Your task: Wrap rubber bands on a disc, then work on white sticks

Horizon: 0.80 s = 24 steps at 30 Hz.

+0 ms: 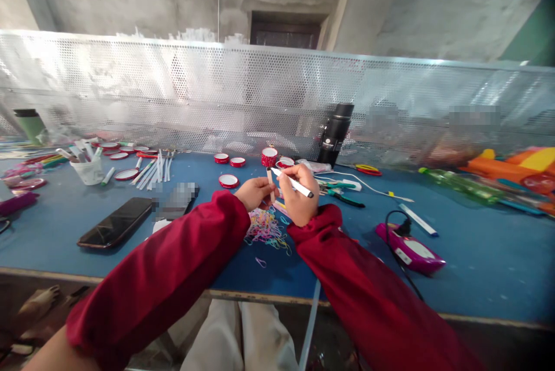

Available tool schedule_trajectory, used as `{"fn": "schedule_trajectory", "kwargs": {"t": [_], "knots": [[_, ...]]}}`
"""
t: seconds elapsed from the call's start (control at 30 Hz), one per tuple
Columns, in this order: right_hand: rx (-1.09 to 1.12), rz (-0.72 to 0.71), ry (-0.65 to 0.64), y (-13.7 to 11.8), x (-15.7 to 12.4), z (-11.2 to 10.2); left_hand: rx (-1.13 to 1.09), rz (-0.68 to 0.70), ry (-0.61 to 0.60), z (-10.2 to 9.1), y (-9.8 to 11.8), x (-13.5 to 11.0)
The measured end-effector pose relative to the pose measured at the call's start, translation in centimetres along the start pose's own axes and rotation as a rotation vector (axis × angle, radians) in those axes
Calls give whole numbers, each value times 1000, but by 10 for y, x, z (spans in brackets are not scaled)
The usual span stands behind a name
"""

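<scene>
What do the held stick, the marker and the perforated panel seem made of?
Stick: probably wood, matte, judging by its plain tan colour. Marker: likely plastic, smooth, with an even white barrel. Perforated panel: apparently metal, fairly shiny, given its silvery reflections.

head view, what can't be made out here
All in the head view:
Marker tip: too small to tell whether it touches the stick.
White item: partly hidden by the left sleeve.
Dark device: its face is blurred by a blocky patch.
Orange thing: cut off by the right edge.
</scene>
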State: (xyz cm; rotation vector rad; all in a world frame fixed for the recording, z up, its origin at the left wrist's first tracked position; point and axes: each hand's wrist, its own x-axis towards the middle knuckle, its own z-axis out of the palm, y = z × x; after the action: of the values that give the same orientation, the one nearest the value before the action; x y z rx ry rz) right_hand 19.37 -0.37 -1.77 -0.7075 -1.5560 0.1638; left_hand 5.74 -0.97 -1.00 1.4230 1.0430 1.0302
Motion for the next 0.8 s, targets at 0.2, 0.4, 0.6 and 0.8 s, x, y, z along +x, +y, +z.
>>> {"fn": "schedule_trajectory", "kwargs": {"t": [0.2, 0.4, 0.6, 0.8], "knots": [[-10, -13, 4, -2, 0, 0, 3, 1, 6, -1, 0, 1], [-31, -18, 4, -2, 0, -1, 14, -1, 11, -2, -1, 2], [-27, -27, 8, -3, 0, -1, 27, 9, 8, -3, -1, 2], [-1, -44, 18, -4, 0, -1, 4, 10, 14, -2, -1, 1]]}}
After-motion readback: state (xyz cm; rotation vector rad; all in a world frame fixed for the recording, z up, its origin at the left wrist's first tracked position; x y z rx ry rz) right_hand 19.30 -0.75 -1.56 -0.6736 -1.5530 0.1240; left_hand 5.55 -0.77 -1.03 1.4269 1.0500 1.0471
